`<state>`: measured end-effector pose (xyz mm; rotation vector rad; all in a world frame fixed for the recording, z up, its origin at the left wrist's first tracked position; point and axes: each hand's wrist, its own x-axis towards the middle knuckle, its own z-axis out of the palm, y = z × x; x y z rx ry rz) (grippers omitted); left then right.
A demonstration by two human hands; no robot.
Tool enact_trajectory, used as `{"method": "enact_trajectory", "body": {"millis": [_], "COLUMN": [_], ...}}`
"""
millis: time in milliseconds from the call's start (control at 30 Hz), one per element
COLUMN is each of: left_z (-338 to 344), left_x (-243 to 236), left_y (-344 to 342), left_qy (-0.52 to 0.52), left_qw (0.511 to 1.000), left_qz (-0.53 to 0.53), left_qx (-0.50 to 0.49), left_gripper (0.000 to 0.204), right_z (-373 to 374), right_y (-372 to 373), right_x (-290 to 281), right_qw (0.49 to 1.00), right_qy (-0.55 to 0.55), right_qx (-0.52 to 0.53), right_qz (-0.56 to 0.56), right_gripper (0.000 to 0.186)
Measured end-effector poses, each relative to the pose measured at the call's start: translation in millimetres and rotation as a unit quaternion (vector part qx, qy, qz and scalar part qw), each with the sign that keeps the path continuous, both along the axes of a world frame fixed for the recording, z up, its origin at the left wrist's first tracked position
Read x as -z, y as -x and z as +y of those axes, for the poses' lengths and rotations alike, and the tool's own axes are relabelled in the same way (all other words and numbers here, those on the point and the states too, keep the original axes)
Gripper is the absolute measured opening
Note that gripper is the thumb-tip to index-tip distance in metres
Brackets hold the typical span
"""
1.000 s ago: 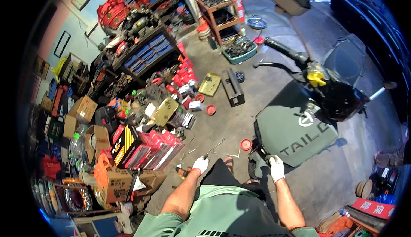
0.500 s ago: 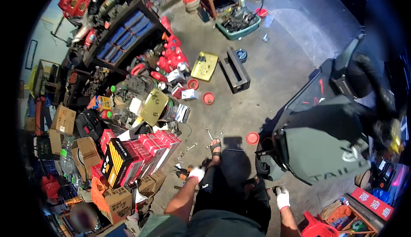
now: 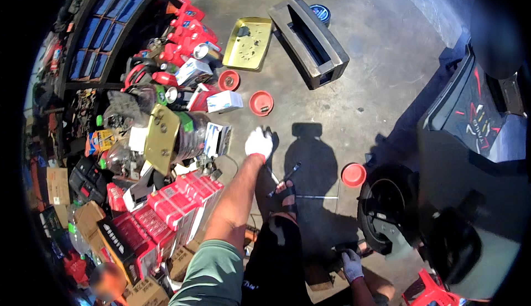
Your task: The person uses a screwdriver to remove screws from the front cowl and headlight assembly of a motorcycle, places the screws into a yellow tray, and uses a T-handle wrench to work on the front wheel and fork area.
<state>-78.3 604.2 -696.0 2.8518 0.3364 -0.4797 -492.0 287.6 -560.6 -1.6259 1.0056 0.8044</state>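
My left hand (image 3: pixel 259 143), in a white glove, reaches forward low over the concrete floor. Its fingers look stretched out and nothing shows in them. Just behind its wrist a metal wrench (image 3: pixel 272 174) lies by my sandalled foot (image 3: pixel 286 194); another wrench (image 3: pixel 293 170) lies across it. My right hand (image 3: pixel 352 265), also white-gloved, is low beside my right leg, near the scooter wheel (image 3: pixel 387 209). Its fingers are curled, and what they hold, if anything, cannot be made out.
On the right stands a dark green scooter (image 3: pixel 470 190). Ahead lie a yellow tray (image 3: pixel 249 46), a dark rectangular frame (image 3: pixel 310 43) and red dishes (image 3: pixel 261 103) (image 3: pixel 354 175). Red boxes (image 3: pixel 166 209) are stacked at left. A red stool (image 3: pixel 428 289) is at lower right.
My left hand has moved forward from beside my left leg to beyond the wrenches. My right hand stays low by the scooter. The view has shifted closer to the floor.
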Motion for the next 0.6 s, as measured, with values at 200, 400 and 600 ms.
{"method": "enact_trajectory", "body": {"millis": [200,400,600], "left_z": [14,32,58], "left_x": [83,130,199], "left_y": [-160,-255,-297], "left_qy": [-0.038,-0.057,-0.03], "left_qw": [0.997,0.998,0.999], "left_qz": [-0.068,-0.024,-0.012], "left_qx": [-0.007,-0.017,0.002], "left_gripper": [0.056,0.079,0.054], "right_z": [-5,6,24], "right_y": [53,69,81], "right_x": [148,238,283], "right_qw": [0.994,0.998,0.979], "right_qy": [0.083,0.044,0.047], "right_qx": [-0.071,0.037,0.188], "right_qz": [-0.032,0.026,0.061], "right_gripper": [0.032,0.026,0.028]}}
